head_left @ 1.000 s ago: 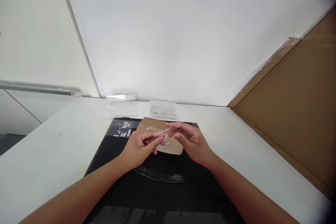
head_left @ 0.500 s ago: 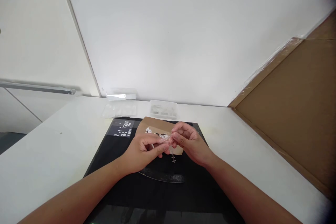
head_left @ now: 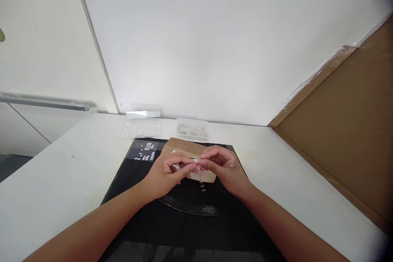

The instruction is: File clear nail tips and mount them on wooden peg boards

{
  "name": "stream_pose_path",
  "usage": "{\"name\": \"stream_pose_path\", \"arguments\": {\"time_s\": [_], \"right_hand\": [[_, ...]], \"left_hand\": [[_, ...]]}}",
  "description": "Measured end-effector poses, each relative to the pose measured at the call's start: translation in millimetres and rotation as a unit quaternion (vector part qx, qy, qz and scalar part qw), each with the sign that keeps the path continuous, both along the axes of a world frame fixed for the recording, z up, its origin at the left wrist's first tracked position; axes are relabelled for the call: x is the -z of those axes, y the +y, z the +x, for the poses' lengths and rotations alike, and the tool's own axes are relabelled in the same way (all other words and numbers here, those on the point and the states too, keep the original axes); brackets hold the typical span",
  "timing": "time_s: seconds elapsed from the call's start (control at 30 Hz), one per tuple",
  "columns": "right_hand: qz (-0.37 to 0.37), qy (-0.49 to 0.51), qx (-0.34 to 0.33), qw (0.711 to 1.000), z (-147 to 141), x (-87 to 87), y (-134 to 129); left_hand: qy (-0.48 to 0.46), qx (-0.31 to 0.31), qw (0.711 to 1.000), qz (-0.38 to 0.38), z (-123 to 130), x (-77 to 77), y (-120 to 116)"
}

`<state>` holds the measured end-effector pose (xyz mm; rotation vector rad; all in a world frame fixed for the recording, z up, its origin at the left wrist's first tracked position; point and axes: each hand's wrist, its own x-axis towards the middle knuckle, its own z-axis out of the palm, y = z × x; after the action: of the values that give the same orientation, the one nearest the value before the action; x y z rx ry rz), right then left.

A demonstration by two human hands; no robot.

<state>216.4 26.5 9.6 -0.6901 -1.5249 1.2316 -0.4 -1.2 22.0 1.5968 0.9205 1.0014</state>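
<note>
My left hand (head_left: 172,172) and my right hand (head_left: 221,166) meet fingertip to fingertip, each closed in a pinch. Small clear or whitish material shows between them, largely covered by the fingers. Below the fingertips hangs a thin clear strip with short crossbars (head_left: 202,186); which hand holds it, I cannot tell. Under and behind the hands lies a piece of brown card (head_left: 184,145), with small white bits on it partly hidden by my fingers. The card rests on a black mat (head_left: 172,229).
A clear sheet with white rectangles (head_left: 144,151) lies at the mat's far left. Behind stand a clear plastic box with its lid up (head_left: 141,129) and a shallow clear tray (head_left: 193,130) with small things inside. A dark curved strip (head_left: 190,206) lies nearer me. Cardboard (head_left: 344,131) stands at right.
My fingertips have drawn closer together, and the clear piece at my left fingers now shows less. The crossbarred strip hangs slightly lower. The view has shifted a little.
</note>
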Motion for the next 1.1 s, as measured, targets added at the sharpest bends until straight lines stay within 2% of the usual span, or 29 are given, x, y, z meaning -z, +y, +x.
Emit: {"name": "stream_pose_path", "arguments": {"time_s": [0.1,0.23,0.37,0.53,0.67,0.83,1.0,1.1], "right_hand": [[-0.004,0.007,0.005,1.0,-0.2,-0.3,-1.7],[-0.016,0.001,0.056,0.998,-3.9,0.5,-4.5],[0.034,-0.022,0.11,0.993,-8.9,3.6,-8.6],[0.083,-0.108,0.168,0.976,-9.7,2.4,-15.3],[0.154,-0.162,0.161,0.961,-8.4,-2.1,-18.3],[0.221,-0.207,0.107,0.947,-8.1,-5.7,-20.7],[0.199,-0.197,0.087,0.956,-9.1,-5.6,-22.2],[0.163,-0.193,0.086,0.964,-10.8,-3.3,-23.3]], "left_hand": [[-0.003,0.001,1.0,0.017,-0.5,-1.8,-1.7],[0.011,-0.009,0.998,0.068,-0.6,-4.5,-3.3],[0.031,-0.025,0.992,0.122,-0.3,-2.4,-2.6],[0.023,-0.048,0.986,0.156,1.4,3.4,-0.7],[0.011,-0.057,0.979,0.195,2.2,2.8,-2.1],[0.013,-0.044,0.968,0.248,2.2,0.6,-3.5],[0.021,-0.056,0.953,0.296,2.3,2.5,-1.8],[0.014,-0.077,0.951,0.299,2.5,3.6,-0.8]]}}
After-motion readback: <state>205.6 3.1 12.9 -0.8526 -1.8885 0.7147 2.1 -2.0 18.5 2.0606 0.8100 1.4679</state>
